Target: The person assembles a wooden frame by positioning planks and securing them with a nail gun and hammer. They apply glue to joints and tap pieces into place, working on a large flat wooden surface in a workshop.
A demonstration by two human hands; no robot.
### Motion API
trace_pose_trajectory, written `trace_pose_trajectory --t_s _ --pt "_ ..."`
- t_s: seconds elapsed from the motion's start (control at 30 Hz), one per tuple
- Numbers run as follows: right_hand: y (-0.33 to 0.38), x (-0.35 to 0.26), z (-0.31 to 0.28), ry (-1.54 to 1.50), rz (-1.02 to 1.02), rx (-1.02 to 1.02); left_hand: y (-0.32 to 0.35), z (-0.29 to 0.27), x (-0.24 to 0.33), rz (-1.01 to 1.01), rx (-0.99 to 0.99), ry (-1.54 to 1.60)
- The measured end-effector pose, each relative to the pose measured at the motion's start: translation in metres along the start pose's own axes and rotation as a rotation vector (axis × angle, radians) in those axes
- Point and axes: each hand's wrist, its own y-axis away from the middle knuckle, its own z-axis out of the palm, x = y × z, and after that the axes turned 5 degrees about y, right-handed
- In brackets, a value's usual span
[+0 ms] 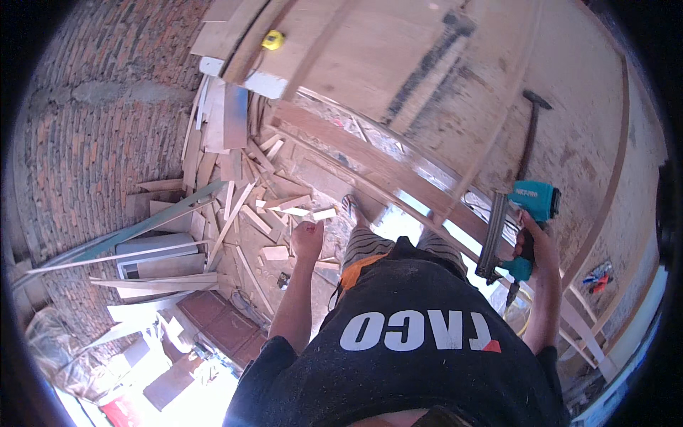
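Scrap wood offcuts [235, 206] piled at 9 o'clock, long-handled hammer [530, 135] at 2. Right hand [535, 242] wrapped tight on teal nail gun [523, 228]; left hand [307, 238] fisted, empty.

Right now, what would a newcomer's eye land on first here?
First the teal nail gun, gripped in the right hand at the right, against the slanted wooden frame. Then the heap of wood offcuts on the floor at left, below the brick wall. The left hand hangs closed in a loose fist above that heap; a yellow tape measure sits near the top.
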Motion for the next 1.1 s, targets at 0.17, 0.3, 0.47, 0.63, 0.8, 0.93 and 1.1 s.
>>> trace_pose_trajectory --t_s 0.17,0.3,0.47,0.63,0.8,0.93,1.1 --pt "0.042 0.005 0.065 -0.198 -0.098 0.070 -0.095 -0.054 -0.017 -0.008 0.007 0.175" --pt "0.079 0.026 0.125 -0.320 -0.160 0.159 -0.211 -0.089 -0.044 0.190 -0.103 0.184" --pt "0.114 0.048 0.202 -0.447 -0.166 0.217 -0.350 -0.089 -0.014 -0.014 -0.441 0.560" --pt "0.127 0.037 0.261 -0.522 -0.197 0.241 -0.401 -0.078 0.070 -0.101 -0.833 0.664" --pt "0.102 -0.012 0.304 -0.447 -0.273 0.237 -0.423 -0.063 0.075 -0.120 -1.206 0.653" --pt "0.089 -0.040 0.331 -0.409 -0.272 0.235 -0.424 -0.059 0.079 -0.129 -1.213 0.619" --pt "0.097 -0.064 0.373 -0.425 -0.276 0.249 -0.441 -0.059 0.084 -0.213 -1.301 0.623"
